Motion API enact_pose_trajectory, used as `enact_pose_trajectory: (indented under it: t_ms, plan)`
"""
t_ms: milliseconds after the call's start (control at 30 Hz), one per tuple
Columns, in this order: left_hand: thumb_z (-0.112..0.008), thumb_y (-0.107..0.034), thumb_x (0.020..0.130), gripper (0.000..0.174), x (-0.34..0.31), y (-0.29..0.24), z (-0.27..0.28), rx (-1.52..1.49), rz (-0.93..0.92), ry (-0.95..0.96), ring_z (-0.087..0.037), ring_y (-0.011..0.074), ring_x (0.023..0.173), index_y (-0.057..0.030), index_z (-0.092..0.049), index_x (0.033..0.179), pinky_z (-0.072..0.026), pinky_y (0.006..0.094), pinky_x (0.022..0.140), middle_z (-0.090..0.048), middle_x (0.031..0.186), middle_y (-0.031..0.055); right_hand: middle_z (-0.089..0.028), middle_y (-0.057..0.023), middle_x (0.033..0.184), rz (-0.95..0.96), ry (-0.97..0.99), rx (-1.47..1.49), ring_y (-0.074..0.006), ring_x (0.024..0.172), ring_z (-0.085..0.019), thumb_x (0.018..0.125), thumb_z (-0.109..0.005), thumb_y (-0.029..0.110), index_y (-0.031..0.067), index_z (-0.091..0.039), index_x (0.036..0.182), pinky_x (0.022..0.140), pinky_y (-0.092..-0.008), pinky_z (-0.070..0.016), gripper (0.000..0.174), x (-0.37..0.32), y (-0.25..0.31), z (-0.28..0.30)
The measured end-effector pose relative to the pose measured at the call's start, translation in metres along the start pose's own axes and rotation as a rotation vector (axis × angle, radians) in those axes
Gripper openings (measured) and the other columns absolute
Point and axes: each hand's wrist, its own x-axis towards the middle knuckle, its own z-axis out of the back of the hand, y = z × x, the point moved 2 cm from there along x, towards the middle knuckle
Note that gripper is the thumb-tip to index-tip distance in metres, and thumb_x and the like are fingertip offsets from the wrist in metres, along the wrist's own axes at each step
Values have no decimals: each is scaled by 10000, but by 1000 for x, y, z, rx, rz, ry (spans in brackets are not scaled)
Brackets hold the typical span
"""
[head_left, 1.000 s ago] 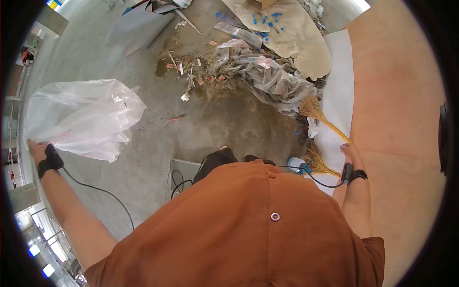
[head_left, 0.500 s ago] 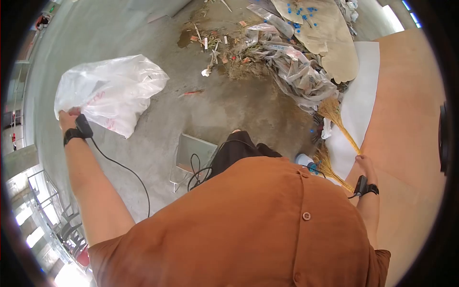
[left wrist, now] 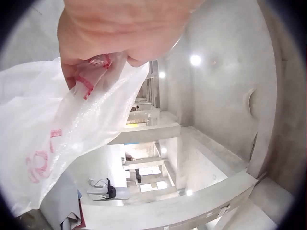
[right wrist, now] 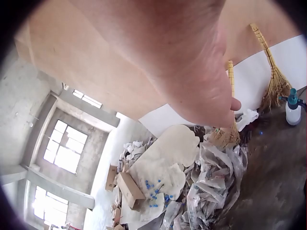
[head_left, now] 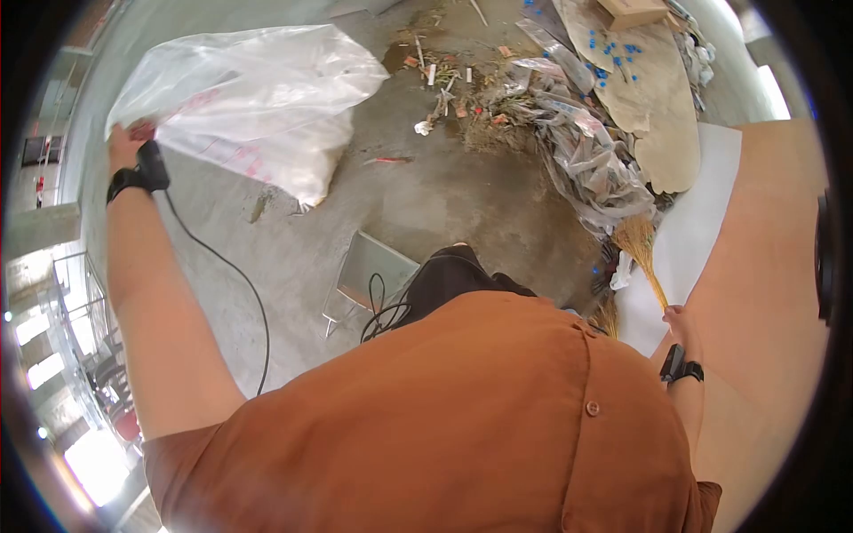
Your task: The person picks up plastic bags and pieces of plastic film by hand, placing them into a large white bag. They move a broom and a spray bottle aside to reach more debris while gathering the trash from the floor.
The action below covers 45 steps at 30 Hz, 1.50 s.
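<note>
A large translucent plastic bag (head_left: 258, 98) with pink print spreads out at the upper left of the head view. The left hand (head_left: 130, 147) grips its gathered edge; in the left wrist view the fingers of the hand (left wrist: 120, 33) curl round the bag (left wrist: 72, 120). On the right, the right hand (head_left: 682, 327) is at the yellow handle of a straw broom (head_left: 641, 249), whose bristles are by the debris. From the right wrist, the hand (right wrist: 192, 76) covers part of that broom (right wrist: 231, 79), and its grip is mostly hidden.
Crumpled plastic and dry debris (head_left: 591, 164) lie on the concrete floor. Beyond are a brown sheet (head_left: 666, 142) with blue bits and a cardboard box (head_left: 633, 11). A metal dustpan (head_left: 373, 266) stands near the legs. A second broom (right wrist: 276, 86) and a spray bottle (right wrist: 292, 112) are at the right.
The left hand has carried the bag forward, and it now spreads wider. The right hand remains at the broom handle. The head view has shifted, so the floor items appear farther right.
</note>
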Motion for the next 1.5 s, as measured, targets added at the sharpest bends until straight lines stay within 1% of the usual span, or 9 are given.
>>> enact_pose_trajectory:
  t_ms: [200,533,833,867,900,967,1033,1167,1500]
  plan:
    - [-352,-444,950,595,-70,33,-108,-40,37,-94,-585,314,630,91,-563,799,-516,400,595,-600,720,223,-623,-59,763,-6,-21,-22,-137,722,-574,852,-561,239,-15,-644,957,644,-296,-448,286,-22,23,17]
    - [-446,-399,942,484,-77,18,-142,-64,16,-40,-541,259,453,18,-531,712,-504,367,460,-600,655,182,-599,-20,719,-29,59,111,-114,685,-551,842,-551,222,10,-636,860,633,-263,-426,229,4,-11,-17]
    - [-602,-475,837,400,-93,47,-131,74,18,45,-442,179,370,-79,-578,785,-382,294,342,-561,586,58,-604,-31,716,-27,43,-23,-105,675,-550,847,-543,217,3,-642,840,610,-259,-415,235,-43,60,-7]
    - [-564,-436,874,367,-104,53,-130,74,-34,42,-580,199,530,-82,-612,959,-492,332,459,-642,773,74,-603,-34,716,-40,47,-106,-104,680,-549,849,-540,218,0,-638,845,612,-259,-413,240,-49,70,-5]
    - [-564,-436,874,367,-117,58,-127,73,-35,42,-580,199,530,-82,-612,959,-492,332,459,-642,773,74,-603,-34,716,-40,46,-105,-104,680,-549,849,-540,218,0,-638,845,612,-259,-413,240,-41,55,-8]
    - [-506,-385,918,436,-183,65,-143,10,-28,168,-642,225,869,-29,-548,1167,-543,366,729,-637,1056,112,-627,-45,746,-9,78,80,-114,706,-566,856,-529,229,1,-641,906,650,-259,-429,259,-24,24,-19]
    - [-460,-341,946,483,-215,74,-140,0,3,184,-541,244,1132,3,-450,1286,-450,378,952,-548,1246,130,-641,-54,770,-17,77,52,-127,726,-579,859,-525,232,0,-641,938,678,-266,-439,271,-19,9,-23]
    - [-459,-362,948,507,-271,100,-128,-56,44,234,-536,239,1134,11,-442,1291,-431,359,972,-546,1244,125,-669,-77,821,-86,121,-108,-166,777,-612,865,-512,245,0,-634,1022,750,-290,-459,315,-25,23,-19]
    - [-465,-365,949,537,-311,125,-154,-132,78,279,-503,221,1155,45,-417,1292,-411,345,976,-511,1267,125,-650,-79,749,49,68,-73,-150,700,-593,841,-499,236,9,-647,947,654,-289,-448,291,-5,88,-15]
